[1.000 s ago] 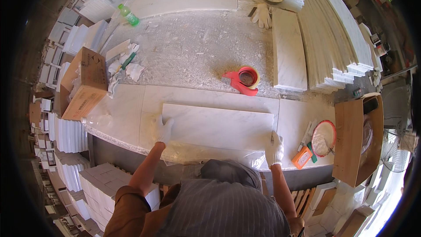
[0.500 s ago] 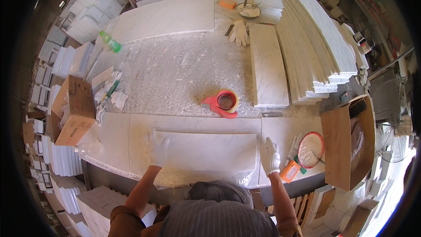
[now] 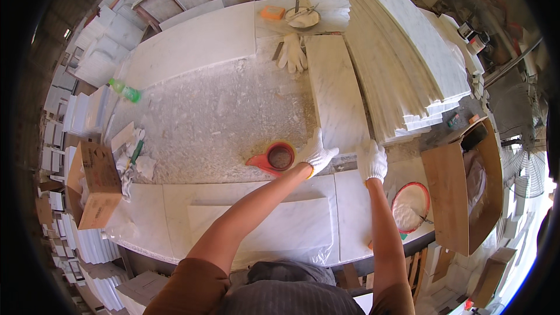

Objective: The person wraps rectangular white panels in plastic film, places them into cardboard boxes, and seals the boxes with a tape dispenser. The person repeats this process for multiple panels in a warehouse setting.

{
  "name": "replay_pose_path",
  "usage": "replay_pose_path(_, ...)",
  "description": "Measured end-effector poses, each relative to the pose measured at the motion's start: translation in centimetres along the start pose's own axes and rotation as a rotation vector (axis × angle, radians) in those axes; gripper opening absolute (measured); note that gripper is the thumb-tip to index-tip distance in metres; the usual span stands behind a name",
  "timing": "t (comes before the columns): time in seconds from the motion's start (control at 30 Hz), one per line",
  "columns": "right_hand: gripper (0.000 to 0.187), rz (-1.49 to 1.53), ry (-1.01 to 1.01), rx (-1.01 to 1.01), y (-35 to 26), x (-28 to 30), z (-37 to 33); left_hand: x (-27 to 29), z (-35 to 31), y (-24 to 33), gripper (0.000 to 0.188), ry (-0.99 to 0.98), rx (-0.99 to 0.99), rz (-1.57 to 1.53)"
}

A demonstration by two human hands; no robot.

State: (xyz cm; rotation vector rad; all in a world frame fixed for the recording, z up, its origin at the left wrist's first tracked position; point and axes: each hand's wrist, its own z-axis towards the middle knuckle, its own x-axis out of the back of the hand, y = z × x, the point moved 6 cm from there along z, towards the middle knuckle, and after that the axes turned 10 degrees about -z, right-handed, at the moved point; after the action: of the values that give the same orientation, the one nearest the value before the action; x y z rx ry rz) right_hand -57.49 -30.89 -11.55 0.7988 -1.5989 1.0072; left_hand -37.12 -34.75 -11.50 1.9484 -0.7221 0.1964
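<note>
Both my hands wear white knitted gloves and are stretched forward to the near end of a long pale marble slab. My left hand is at the slab's near left corner, fingers extended and thumb apart. At its near right corner is my right hand, fingers extended; whether either glove presses on the stone I cannot tell. Just left of my left hand lies a red tape dispenser with a roll in it. Close to my body, another white marble slab rests on clear plastic film, partly behind my left forearm.
A tall row of marble slabs stands right of the long slab. Cardboard boxes flank the bench, one more at the right. A red-rimmed bowl of white paste sits near my right forearm. Spare gloves and a green bottle lie farther back.
Both hands have moved forward from beside the near slab to the near end of the long slab, the left also going rightward. The view has shifted.
</note>
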Motion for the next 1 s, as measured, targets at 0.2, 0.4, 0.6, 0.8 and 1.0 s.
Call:
replay_pose_path(0.2,0.039,0.134,-0.093,0.014,-1.9,0.5,-2.1,-0.3,3.4,-3.0,0.110,0.037,0.237,-0.281)
replay_pose_path(0.4,0.039,0.436,-0.163,0.107,-0.5,-1.3,0.5,1.2,3.0,-0.4,0.073,-0.053,0.268,-0.694)
replay_pose_path(0.6,0.045,1.179,-0.464,-0.099,-3.0,-0.5,-2.2,6.3,1.0,1.7,0.046,-0.190,0.056,-0.775)
replay_pose_path(0.8,0.062,1.783,-0.734,0.042,-6.2,0.1,-4.9,11.9,-15.3,2.5,0.045,-0.234,0.185,-0.534)
replay_pose_path(1.0,0.064,2.075,-0.969,-0.134,-5.7,-0.9,-15.1,19.4,-28.5,-5.9,0.043,-0.438,0.213,-0.115)
